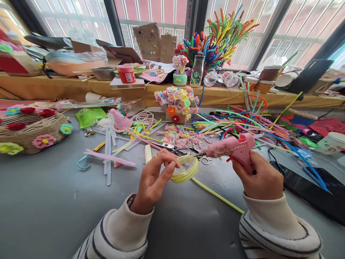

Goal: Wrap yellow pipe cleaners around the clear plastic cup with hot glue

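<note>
My left hand (pixel 156 180) pinches the rim of a small clear cup-like piece wrapped in rings of pale yellow pipe cleaner (pixel 184 175). A loose length of the same pipe cleaner trails from it to the lower right across the grey table. In my right hand (pixel 261 176) is a pink hot glue gun (pixel 229 146), its handle gripped and its nozzle pointing left. The metal tip is at the upper right edge of the yellow coil; whether it touches I cannot tell. Behind the coil lie scissors (pixel 206 160), partly hidden.
Clear glue sticks (pixel 108 154) and a pink strip lie to the left, near a flower-trimmed twine basket (pixel 29 131). Pipe cleaners (pixel 229 122) are heaped at the back right. A dark phone (pixel 329 180) rests at right. Behind stands a cluttered ledge (pixel 161 94).
</note>
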Action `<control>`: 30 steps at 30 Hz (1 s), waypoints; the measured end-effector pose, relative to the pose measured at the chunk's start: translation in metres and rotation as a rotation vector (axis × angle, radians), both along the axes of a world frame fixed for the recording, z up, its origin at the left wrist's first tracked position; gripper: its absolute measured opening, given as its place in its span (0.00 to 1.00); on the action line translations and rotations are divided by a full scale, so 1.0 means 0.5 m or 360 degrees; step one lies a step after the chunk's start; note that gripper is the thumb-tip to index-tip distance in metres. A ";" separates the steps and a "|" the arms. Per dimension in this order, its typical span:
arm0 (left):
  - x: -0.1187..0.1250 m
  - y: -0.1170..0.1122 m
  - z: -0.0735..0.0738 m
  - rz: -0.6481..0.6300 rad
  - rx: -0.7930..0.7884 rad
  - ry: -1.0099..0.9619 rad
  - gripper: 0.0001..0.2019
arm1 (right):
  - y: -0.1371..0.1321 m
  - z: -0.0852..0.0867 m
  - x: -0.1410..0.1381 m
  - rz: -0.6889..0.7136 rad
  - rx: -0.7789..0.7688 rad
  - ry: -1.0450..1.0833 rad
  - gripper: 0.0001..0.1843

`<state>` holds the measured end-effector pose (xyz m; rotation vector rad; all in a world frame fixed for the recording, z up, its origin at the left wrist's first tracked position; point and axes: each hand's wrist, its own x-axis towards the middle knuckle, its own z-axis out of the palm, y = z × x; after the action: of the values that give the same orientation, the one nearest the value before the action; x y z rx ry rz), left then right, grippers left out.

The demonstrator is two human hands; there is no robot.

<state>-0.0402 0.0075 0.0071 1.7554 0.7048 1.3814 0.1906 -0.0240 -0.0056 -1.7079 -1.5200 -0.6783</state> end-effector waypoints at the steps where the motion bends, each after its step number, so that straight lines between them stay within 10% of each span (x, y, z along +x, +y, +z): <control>1: 0.000 0.000 0.000 -0.0018 -0.0010 -0.0013 0.08 | 0.000 0.000 -0.002 -0.0005 -0.0017 0.0005 0.13; 10: -0.001 0.016 -0.009 0.0058 -0.0264 -0.0536 0.08 | 0.010 0.010 0.029 -0.0295 -0.0099 0.0091 0.18; 19: -0.007 0.029 -0.019 0.0301 -0.0441 -0.0629 0.06 | 0.012 -0.028 0.134 -0.0689 -0.0902 0.0206 0.22; 30: -0.005 0.031 -0.015 0.0345 -0.0525 -0.0603 0.09 | 0.020 -0.063 0.156 -0.0574 -0.0988 -0.0060 0.27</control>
<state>-0.0427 0.0232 -0.0006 1.1460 0.8696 1.5821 0.2688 -0.0139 -0.0372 -2.4881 -1.5621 -0.4319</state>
